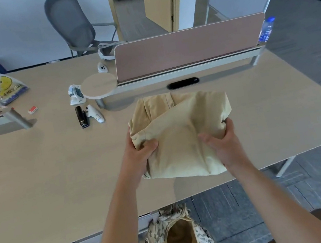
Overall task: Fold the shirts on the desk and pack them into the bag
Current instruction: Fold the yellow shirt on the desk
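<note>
Left hand [140, 156]: grips the left edge of the shirt, thumb on top, fingers curled beneath; right hand [225, 144]: grips the right edge likewise, thumb pressed on the cloth, fingers wrapped round the side; item held: beige cotton shirt folded into a thick oblong bundle [181, 135], between both hands over the near right part of the pale wood-grain desk [57, 170], long axis running away from the person and leaning toward the far right, near end raised above the desk with a shadow under it, far end with a stitched seam pointing at the dusty-pink divider panel [189, 46]; whether the far end touches the desk cannot be told; below the desk's near edge, on the grey carpet between the forearms: tan-and-brown camouflage fabric bag [183, 238], mouth open upward; left of the shirt, well apart: black stapler [81, 117] and white handheld controller [95, 113] side by side; beyond them a round wooden shelf disc [99, 85] at the divider's end; far left: clear plastic bag with a yellow duck print [3, 88] and a small red-and-white object [33, 109]; at the divider's right end: clear water bottle with a blue label [266, 29]; behind the desk: grey mesh office chair [73, 23]
</note>
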The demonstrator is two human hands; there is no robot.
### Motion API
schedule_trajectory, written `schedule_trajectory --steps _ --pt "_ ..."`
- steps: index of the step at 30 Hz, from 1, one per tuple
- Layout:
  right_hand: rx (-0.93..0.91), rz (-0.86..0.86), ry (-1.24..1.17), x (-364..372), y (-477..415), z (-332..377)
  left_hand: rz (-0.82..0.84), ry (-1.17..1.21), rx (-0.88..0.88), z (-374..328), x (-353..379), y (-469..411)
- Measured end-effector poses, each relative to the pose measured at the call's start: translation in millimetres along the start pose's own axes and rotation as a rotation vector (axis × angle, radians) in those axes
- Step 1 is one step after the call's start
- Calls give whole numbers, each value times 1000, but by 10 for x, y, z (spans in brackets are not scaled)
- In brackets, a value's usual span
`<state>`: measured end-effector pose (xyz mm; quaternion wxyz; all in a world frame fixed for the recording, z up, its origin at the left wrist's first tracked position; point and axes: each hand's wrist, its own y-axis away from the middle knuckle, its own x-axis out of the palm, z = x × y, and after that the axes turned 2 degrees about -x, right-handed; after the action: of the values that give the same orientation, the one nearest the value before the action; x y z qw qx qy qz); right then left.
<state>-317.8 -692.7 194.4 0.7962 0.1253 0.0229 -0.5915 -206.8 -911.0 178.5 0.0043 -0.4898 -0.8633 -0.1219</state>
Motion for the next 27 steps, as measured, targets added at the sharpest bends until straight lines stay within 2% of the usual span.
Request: schedule_trajectory --steps 5,15,21,27 --pt "-41 86 59 -390 527 -120 -45 -19 -6 37 242 785" --pt "-44 231 -1 -1229 1656 -464 -270 -180 31 254 905 2425" --pt "-80 261 95 -1332 2170 -607 -250 -376 -9 387 882 3032" --pt "-24 279 79 -1103 2408 -970 -236 -263 -125 835 564 3135"
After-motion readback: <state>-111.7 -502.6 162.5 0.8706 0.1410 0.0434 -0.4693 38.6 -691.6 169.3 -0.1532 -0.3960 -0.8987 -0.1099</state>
